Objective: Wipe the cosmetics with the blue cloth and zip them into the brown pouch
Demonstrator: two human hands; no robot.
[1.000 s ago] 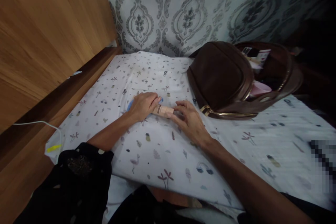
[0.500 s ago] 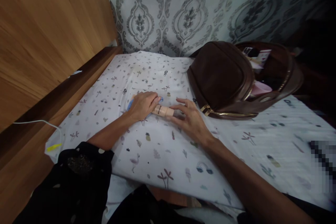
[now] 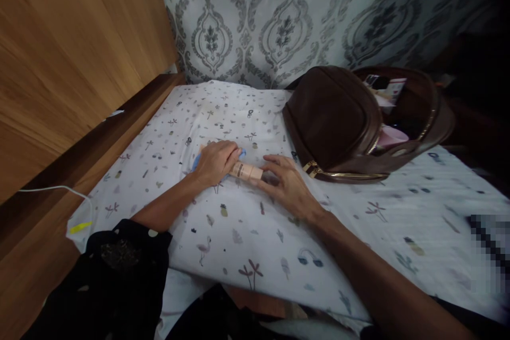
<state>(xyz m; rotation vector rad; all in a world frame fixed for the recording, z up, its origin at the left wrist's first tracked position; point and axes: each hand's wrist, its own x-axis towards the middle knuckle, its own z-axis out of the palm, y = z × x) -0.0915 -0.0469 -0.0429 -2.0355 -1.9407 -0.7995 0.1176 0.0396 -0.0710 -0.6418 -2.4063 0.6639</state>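
A beige cosmetic tube (image 3: 247, 171) with dark lettering lies slantwise low over the patterned white cloth. My left hand (image 3: 217, 162) is closed over its left end, and bits of a blue item (image 3: 243, 154) stick out from under the same hand. What that blue item is, I cannot make out, since the palm hides most of it. At the tube's right end, my right hand (image 3: 287, 183) has its fingers curved and apart. Its thumb is by the end of the tube; whether it touches, I cannot tell.
A brown leather bag (image 3: 334, 122) with gold zips stands open at the right, with a pink item (image 3: 392, 137) and small packets inside. The white patterned cloth (image 3: 239, 234) covers the surface. Wooden panelling (image 3: 79, 53) rises at left, near a white cable (image 3: 59, 187).
The view has shifted slightly. My right index finger is a little farther from the tube's end. My left hand stays over the tube and the blue item.
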